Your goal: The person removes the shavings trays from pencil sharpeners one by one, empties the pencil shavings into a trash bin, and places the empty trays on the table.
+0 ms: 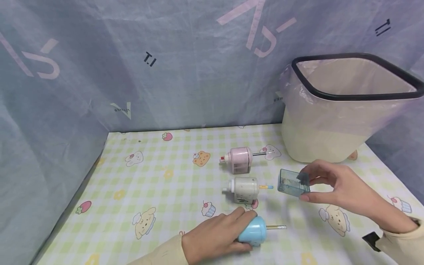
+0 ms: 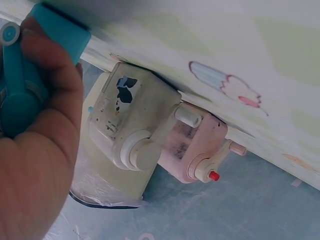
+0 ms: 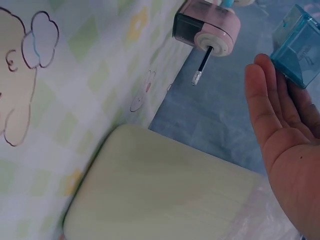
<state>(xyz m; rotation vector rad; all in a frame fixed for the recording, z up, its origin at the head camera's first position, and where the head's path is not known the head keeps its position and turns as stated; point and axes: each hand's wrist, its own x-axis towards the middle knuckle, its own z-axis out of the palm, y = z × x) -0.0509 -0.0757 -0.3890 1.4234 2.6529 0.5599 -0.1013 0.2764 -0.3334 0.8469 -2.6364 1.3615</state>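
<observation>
My left hand (image 1: 216,235) grips a blue crank pencil sharpener (image 1: 256,231) on the table, and a pencil (image 1: 276,227) sticks out of its right side. In the left wrist view the fingers curl around that blue sharpener (image 2: 62,31) near its crank. Between thumb and fingers, my right hand (image 1: 341,187) pinches a see-through bluish shavings drawer (image 1: 291,182) by one end, above the table. Some dark specks show inside the drawer. Beyond the blue sharpener stand a white sharpener (image 1: 246,189) and a pink sharpener (image 1: 240,159), each with a pencil in it.
A cream trash bin (image 1: 318,132) with a black rim and a plastic liner stands at the back right, behind my right hand. The checked tablecloth (image 1: 179,176) carries printed cartoon figures. Grey-blue fabric (image 1: 198,73) hangs behind the table.
</observation>
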